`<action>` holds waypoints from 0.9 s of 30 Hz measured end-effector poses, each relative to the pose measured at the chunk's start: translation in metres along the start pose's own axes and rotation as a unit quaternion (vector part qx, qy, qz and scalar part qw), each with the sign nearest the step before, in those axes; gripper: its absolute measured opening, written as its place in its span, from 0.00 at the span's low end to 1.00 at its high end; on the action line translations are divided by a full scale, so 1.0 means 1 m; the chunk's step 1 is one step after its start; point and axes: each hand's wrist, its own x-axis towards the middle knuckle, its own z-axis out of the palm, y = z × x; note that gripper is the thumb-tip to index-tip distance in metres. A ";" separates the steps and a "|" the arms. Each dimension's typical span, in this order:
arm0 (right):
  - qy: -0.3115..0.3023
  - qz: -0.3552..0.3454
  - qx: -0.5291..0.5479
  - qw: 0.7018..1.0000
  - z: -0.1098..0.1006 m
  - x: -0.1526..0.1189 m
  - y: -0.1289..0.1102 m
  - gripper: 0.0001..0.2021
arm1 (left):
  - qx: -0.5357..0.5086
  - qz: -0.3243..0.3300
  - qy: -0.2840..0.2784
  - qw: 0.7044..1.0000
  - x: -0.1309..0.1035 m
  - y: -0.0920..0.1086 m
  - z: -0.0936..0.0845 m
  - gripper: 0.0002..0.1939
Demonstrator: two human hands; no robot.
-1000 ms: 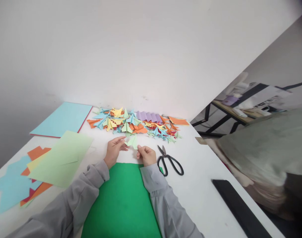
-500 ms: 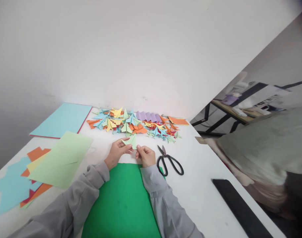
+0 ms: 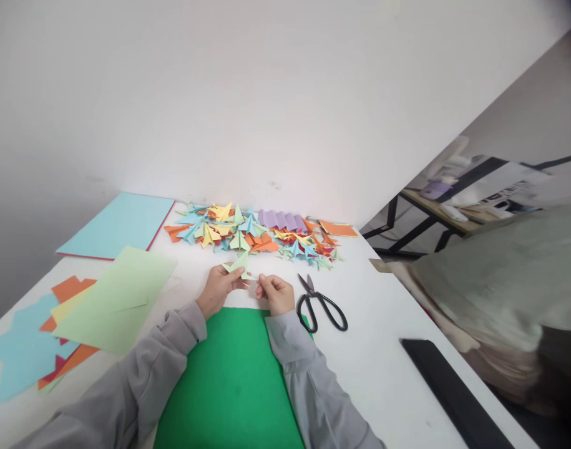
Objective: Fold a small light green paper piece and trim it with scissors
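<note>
On the left, the left hand (image 3: 216, 289) pinches a pale green paper plane (image 3: 239, 268) between thumb and fingers, its nose aimed away toward the heap of folded planes (image 3: 264, 242), some fingers hidden beneath it. The plane lies between the 2 hands, just left of the right hand (image 3: 276, 294), whose thumb and forefinger nearly meet; whether they grip the wingtip, I can't tell.
</note>
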 end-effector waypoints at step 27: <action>-0.016 -0.008 -0.017 1.000 0.003 0.000 -0.003 0.11 | -0.026 -0.013 -0.018 0.999 -0.001 0.001 0.001 0.12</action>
